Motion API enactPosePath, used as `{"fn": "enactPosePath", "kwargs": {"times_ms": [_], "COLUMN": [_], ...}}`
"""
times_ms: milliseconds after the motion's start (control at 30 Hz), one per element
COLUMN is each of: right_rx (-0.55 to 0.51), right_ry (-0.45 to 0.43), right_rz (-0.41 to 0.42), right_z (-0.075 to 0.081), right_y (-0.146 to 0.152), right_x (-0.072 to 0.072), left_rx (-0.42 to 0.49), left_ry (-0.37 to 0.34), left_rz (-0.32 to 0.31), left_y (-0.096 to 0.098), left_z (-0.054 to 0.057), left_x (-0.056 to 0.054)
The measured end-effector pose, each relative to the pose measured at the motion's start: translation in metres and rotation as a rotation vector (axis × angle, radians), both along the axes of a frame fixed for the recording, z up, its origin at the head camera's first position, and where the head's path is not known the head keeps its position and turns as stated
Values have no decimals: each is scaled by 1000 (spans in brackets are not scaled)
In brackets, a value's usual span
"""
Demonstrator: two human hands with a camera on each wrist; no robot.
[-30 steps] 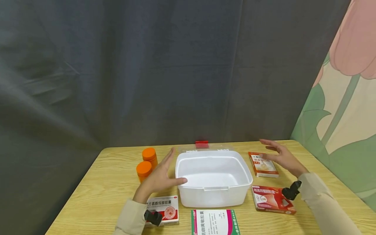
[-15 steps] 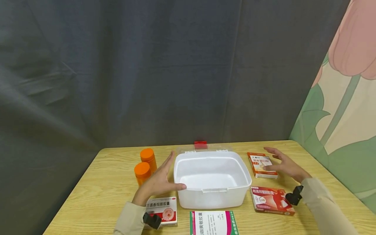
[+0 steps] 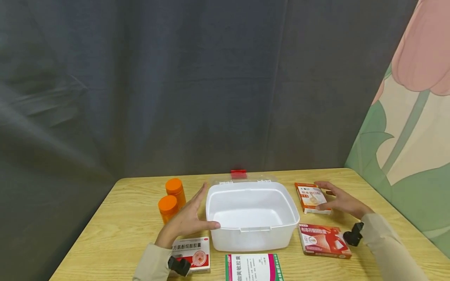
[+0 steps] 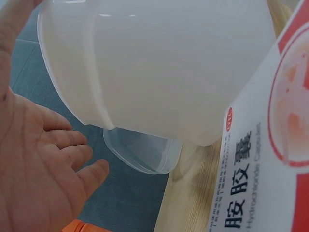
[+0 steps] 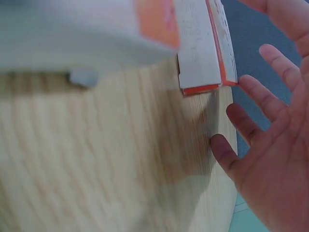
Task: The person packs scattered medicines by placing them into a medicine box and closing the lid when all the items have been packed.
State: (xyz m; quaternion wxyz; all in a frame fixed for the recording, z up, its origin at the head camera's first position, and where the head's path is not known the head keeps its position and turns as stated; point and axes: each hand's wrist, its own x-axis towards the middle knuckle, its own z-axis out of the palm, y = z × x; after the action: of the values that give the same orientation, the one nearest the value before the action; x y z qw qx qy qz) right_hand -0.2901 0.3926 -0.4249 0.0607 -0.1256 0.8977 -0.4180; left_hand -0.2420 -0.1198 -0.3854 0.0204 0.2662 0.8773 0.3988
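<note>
My left hand [image 3: 188,220] is spread beside the white plastic box [image 3: 251,241], with its thumb at the box's left front rim. In the left wrist view, the fingers [image 4: 72,154] are extended next to the box's wall [image 4: 159,72]. My right hand [image 3: 340,201] reaches over the right edge of an orange-and-white medicine carton [image 3: 310,197] lying flat. Its thumb overlaps the carton's front in the head view. The right wrist view has the fingers [image 5: 263,96] spread, fingertips right at the carton's end [image 5: 199,53].
Two orange-capped bottles [image 3: 174,186] stand left of the box. A red carton [image 3: 323,241] lies front right, a green-and-white carton [image 3: 251,269] in front, and a red-and-white carton [image 3: 197,246] under the left wrist. The clear lid [image 3: 218,178] hangs open behind the box.
My right hand has come down towards the orange-and-white carton, its fingers now at the carton's edge. The left hand stays by the box's left rim. The view has shifted slightly.
</note>
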Motion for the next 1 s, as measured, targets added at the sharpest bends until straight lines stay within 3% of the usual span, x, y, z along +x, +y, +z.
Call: {"fn": "enactPosePath", "kwargs": {"times_ms": [400, 1000], "right_rx": [70, 87], "right_ry": [-100, -52], "right_rz": [21, 50], "right_z": [-1, 3], "right_y": [4, 2], "right_x": [2, 9], "left_rx": [6, 2], "left_ry": [-11, -5], "left_rz": [-12, -15], "left_y": [-1, -3], "left_z": [-1, -2], "left_x": [2, 5]}}
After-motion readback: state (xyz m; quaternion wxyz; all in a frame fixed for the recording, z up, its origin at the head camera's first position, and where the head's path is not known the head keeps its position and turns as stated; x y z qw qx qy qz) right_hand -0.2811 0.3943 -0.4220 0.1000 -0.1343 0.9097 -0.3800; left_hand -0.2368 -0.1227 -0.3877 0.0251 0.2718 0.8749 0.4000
